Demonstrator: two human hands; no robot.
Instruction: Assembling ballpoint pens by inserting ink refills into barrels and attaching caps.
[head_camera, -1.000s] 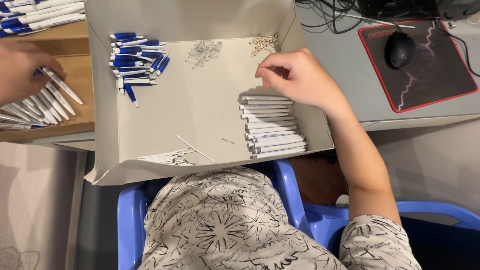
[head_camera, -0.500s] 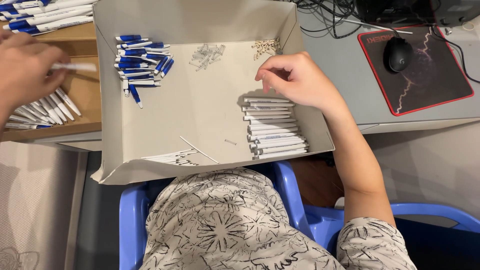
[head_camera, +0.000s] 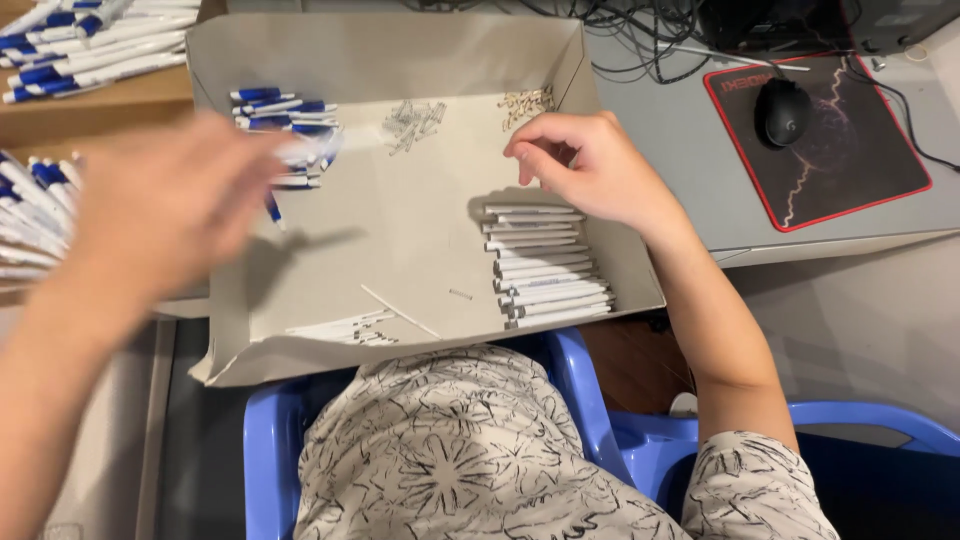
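My left hand (head_camera: 165, 215), blurred in motion, is over the left part of an open cardboard box (head_camera: 400, 50) and grips a white pen (head_camera: 305, 150) near a pile of blue-and-white pen parts (head_camera: 285, 105). My right hand (head_camera: 590, 170) rests inside the box with its fingers loosely curled, just above a neat stack of white pen barrels (head_camera: 545, 270). Whether those fingers pinch something small is not visible. Grey springs (head_camera: 412, 122) and small tan pieces (head_camera: 527, 100) lie at the box's far side, and thin white refills (head_camera: 345, 328) lie at its near edge.
Many blue-and-white pens (head_camera: 90, 60) lie on a wooden surface to the left. On the grey desk at right sit a black mouse (head_camera: 787, 110), a red-edged mouse pad (head_camera: 850, 170) and tangled cables (head_camera: 640, 20). A blue plastic chair (head_camera: 270, 450) is below me.
My left hand has lifted a white pen from the pens on the left and swung it right, over the box. My right hand has stayed in place.
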